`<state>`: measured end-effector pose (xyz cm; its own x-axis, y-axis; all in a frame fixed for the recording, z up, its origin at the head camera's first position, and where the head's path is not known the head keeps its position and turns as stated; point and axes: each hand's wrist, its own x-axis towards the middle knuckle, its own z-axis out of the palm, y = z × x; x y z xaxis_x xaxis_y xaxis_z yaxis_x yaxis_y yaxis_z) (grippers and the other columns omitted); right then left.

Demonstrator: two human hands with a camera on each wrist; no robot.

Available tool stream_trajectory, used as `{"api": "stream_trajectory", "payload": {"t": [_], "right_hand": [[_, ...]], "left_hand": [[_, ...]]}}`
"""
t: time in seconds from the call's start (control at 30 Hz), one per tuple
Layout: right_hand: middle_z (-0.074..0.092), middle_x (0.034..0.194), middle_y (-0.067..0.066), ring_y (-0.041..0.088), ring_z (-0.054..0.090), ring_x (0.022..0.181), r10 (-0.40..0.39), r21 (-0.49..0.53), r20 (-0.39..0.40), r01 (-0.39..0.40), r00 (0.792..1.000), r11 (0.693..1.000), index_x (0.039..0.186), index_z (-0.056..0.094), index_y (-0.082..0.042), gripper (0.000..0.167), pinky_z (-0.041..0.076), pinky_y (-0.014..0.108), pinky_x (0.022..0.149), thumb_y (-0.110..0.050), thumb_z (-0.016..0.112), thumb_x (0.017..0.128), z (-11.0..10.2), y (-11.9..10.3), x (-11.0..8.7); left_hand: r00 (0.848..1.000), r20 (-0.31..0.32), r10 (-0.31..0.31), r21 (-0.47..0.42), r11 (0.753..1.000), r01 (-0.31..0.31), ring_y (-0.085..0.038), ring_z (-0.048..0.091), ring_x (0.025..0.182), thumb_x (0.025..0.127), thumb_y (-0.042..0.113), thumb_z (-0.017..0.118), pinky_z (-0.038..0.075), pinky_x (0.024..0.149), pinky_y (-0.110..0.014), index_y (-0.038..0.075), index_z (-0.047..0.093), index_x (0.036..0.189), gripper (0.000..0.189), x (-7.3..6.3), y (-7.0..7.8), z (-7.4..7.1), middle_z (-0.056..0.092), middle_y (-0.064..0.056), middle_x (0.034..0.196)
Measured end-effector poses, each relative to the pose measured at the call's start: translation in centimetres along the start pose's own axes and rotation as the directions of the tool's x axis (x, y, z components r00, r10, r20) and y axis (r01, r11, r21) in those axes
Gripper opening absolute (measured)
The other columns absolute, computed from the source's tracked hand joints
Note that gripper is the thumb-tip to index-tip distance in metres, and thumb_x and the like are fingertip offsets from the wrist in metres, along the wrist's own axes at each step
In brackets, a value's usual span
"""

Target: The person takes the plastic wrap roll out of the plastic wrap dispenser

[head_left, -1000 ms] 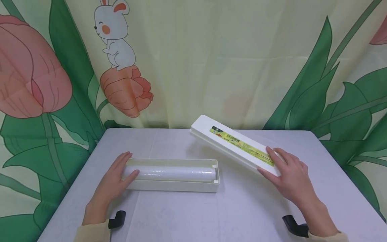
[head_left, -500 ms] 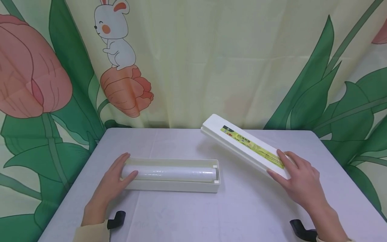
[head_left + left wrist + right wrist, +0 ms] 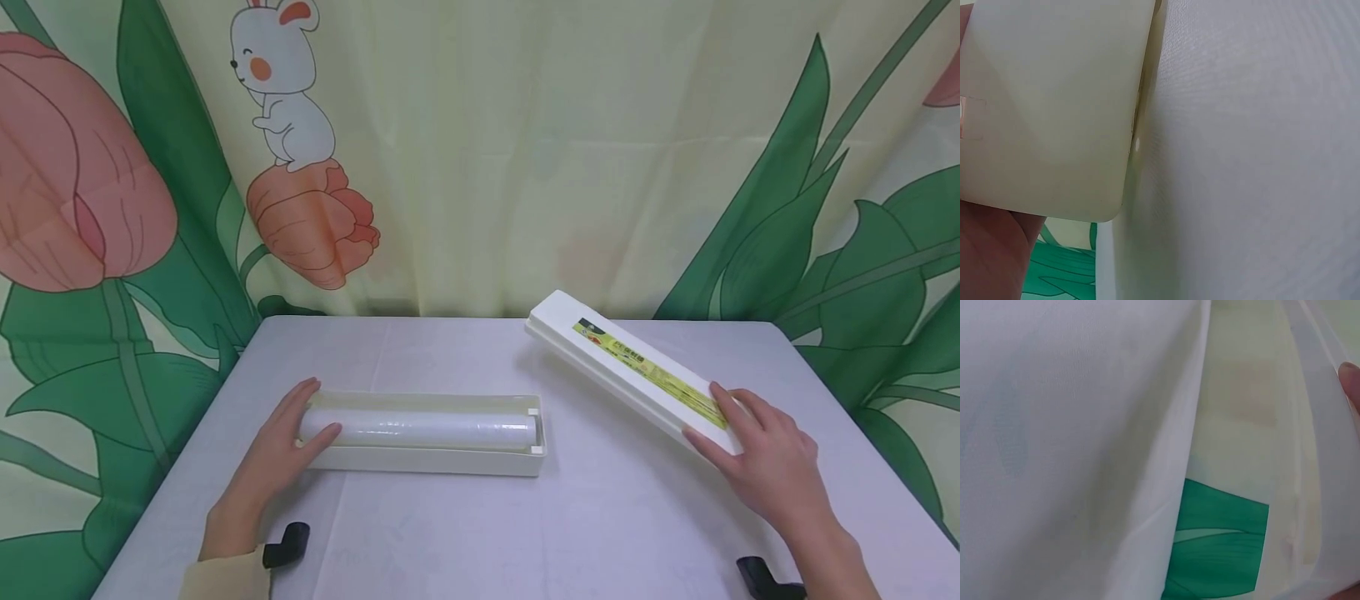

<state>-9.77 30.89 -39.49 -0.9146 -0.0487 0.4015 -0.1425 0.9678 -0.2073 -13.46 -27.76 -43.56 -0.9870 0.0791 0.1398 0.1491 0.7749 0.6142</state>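
A long white plastic box [image 3: 435, 462] lies lengthwise on the table, its top uncovered. Inside it rests a roll of cling film [image 3: 442, 431], shiny and pale. My left hand [image 3: 266, 462] grips the box's left end, thumb at the front rim and fingers at the far side. The left wrist view shows that end wall of the box [image 3: 1047, 112] up close. With my right hand [image 3: 772, 471] I hold the white box lid [image 3: 637, 371] by its near right end, thumb on one side and fingers on the other. Tilted, it hangs above the table, its yellow-green label facing up.
A white cloth covers the table [image 3: 450, 533]. Behind it hangs a curtain [image 3: 487, 167] printed with tulips, leaves and a rabbit. Black wrist mounts [image 3: 287, 545] sit at both wrists.
My right hand has carried the lid rightward and slightly nearer, away from the box. The left hand and the box with its roll stay almost where they were.
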Motion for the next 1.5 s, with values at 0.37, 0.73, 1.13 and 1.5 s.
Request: {"api": "stream_trajectory", "payload": {"t": [0.37,0.73,1.13,1.5], "right_hand": [[0.048,0.131,0.027,0.055,0.044,0.110,0.066,-0.020,0.049,-0.065,0.997,0.998,0.149,0.045,-0.005,0.078,0.035,0.078,0.075,-0.046,0.074,0.089,0.3,1.4,-1.2],[0.044,0.131,0.032,0.058,0.042,0.109,0.146,-0.068,0.132,-0.138,0.980,0.988,0.151,0.041,-0.003,0.082,0.034,0.082,0.073,-0.053,0.069,0.091,0.5,2.6,-2.2],[0.044,0.129,0.033,0.059,0.043,0.105,0.192,-0.088,0.176,-0.179,0.966,0.980,0.150,0.040,-0.001,0.084,0.035,0.081,0.069,-0.057,0.066,0.092,0.9,3.9,-3.2],[0.039,0.129,0.038,0.063,0.041,0.105,0.252,-0.125,0.253,-0.226,0.934,0.966,0.152,0.035,0.001,0.089,0.035,0.085,0.070,-0.061,0.062,0.093,1.0,4.5,-3.5]], "left_hand": [[1.000,-0.011,0.012,-0.003,1.000,-0.012,-0.044,0.023,0.146,0.095,0.048,0.067,0.025,0.111,-0.068,0.004,0.029,0.157,0.084,0.0,-0.4,0.1,0.025,-0.021,0.162],[1.000,0.002,0.009,-0.009,1.000,-0.009,-0.043,0.023,0.147,0.095,0.047,0.067,0.025,0.111,-0.068,0.004,0.030,0.157,0.084,0.2,-0.2,-0.2,0.025,-0.020,0.162],[1.000,0.009,-0.001,-0.016,1.000,0.001,-0.044,0.023,0.147,0.095,0.047,0.067,0.025,0.110,-0.070,0.005,0.029,0.157,0.085,-0.1,-0.1,-0.2,0.024,-0.020,0.162],[1.000,0.000,0.007,-0.011,1.000,-0.006,-0.044,0.024,0.146,0.094,0.047,0.068,0.026,0.110,-0.070,0.004,0.030,0.157,0.085,0.0,-0.1,-0.1,0.025,-0.020,0.162]]}}
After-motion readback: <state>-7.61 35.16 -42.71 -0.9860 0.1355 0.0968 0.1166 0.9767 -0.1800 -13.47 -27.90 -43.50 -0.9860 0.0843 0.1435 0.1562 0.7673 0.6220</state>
